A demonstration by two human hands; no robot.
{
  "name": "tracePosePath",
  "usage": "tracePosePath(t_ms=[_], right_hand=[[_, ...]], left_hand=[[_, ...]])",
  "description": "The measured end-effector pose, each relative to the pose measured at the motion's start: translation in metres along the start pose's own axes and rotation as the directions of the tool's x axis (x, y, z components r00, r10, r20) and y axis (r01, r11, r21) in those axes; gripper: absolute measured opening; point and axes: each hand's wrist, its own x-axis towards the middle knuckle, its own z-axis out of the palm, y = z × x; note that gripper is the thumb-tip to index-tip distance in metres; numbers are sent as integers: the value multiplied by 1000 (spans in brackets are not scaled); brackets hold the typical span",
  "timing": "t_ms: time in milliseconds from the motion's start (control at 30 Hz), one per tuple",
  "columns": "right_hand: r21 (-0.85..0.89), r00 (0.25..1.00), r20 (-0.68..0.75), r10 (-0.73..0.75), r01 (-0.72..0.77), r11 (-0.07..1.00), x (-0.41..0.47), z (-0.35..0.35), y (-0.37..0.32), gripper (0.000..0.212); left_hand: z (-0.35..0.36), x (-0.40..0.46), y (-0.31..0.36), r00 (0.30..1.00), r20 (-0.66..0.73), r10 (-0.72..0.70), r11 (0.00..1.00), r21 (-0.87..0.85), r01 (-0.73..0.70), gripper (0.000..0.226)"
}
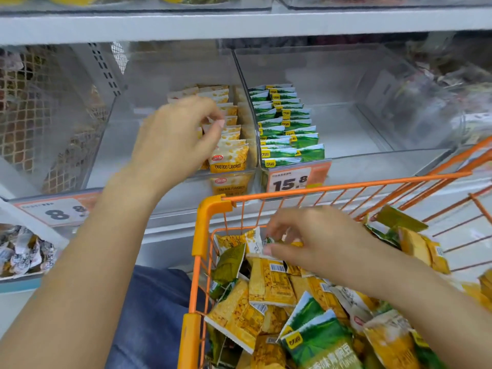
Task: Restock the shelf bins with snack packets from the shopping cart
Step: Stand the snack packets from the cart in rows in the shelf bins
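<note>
Shelving of pale grey metal (239,25) fills the upper half of the view, carrying clear plastic bins side by side. At about eleven o'clock from centre, the left hand (175,139) reaches into the left bin (170,75), its fingers curled and pinching the top edge of a yellow packet in a front-to-back row of yellow crab roe packets (230,155). At one o'clock, the neighbouring right bin (372,75) holds a matching row of green packets (287,129) along its left wall. Orange-edged price tags (290,181) hang on the bin fronts. At five o'clock, an orange wire shopping cart (210,209) stands against the shelf, heaped with loose yellow and green snack packets (269,286). The right hand (316,241) hovers low over the heap near the cart's front rim, thumb and fingertips closed on a small packet among the pile. At nine o'clock, a lower bin holds pale wrapped sweets (24,254). Blue denim (154,302) shows at six o'clock.
</note>
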Motion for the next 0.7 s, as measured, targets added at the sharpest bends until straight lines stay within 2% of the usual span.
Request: tracePosePath(t_ms=[67, 100, 167, 267, 367, 467, 500, 567, 633, 700], right_hand=[[-218, 962, 273, 26, 36, 975, -4, 27, -1, 60], [-285, 937, 349, 30, 76, 956, -5, 41, -2, 72], [-394, 933, 359, 14, 138, 909, -3, 60, -3, 80], [-419, 975, 220, -39, 130, 899, 4, 65, 1, 62], [-209, 995, 99, -31, 51, 977, 8, 40, 11, 38], [141, 996, 81, 28, -39, 989, 7, 3, 24, 18], [290, 997, 66, 35, -53, 956, 5, -6, 28, 11], [476, 997, 8, 74, -69, 877, 0, -19, 33, 7], [586, 993, -50, 103, -54, 809, -3, -25, 35, 8], [669, 988, -94, 122, -28, 742, -3, -29, 35, 16]], left_hand=[[1, -12, 24, 992, 22, 123, 992, -5, -123, 20], [3, -17, 34, 984, 41, 176, 984, -9, -176, 19], [9, -24, 48, 962, 99, 256, 967, -29, -254, 18], [18, -29, 58, 932, 226, 284, 959, -73, -275, 20], [18, -27, 58, 923, 341, 178, 959, -270, -85, 22], [11, -22, 55, 916, 396, 60, 838, -518, 169, 19], [8, -21, 54, 900, 433, 42, 789, -567, 236, 19], [4, -20, 54, 854, 520, 24, 720, -602, 346, 24], [3, -20, 55, 811, 585, 18, 717, -573, 397, 33], [4, -21, 57, 784, 619, 41, 751, -537, 385, 37]])
